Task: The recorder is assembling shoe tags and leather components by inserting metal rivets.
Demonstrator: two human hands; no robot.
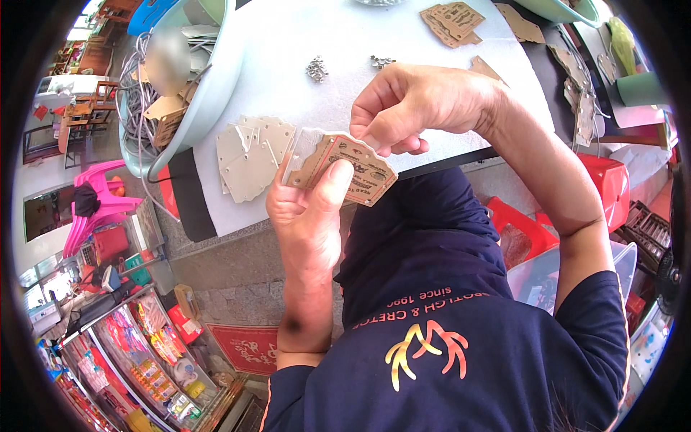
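Observation:
My left hand (311,223) grips a brown printed cardboard card (353,171) with cut, wavy edges and small holes, its thumb pressed on the printed face. A clear plastic piece (301,153) shows at the card's left edge. My right hand (425,104) is closed in a pinch at the card's upper edge; what its fingertips hold is hidden. Just left of the card, a spread of pale grey cards (248,162) lies on the white sheet (270,79). Beyond my hands sit two small piles of silvery metal pieces (317,69).
A pale green basin (219,83) with grey cords and cards stands at the left. Brown cards (452,23) lie at the far right, and more cut cards (576,93) along the right side. Red stools (603,186) stand right of my legs.

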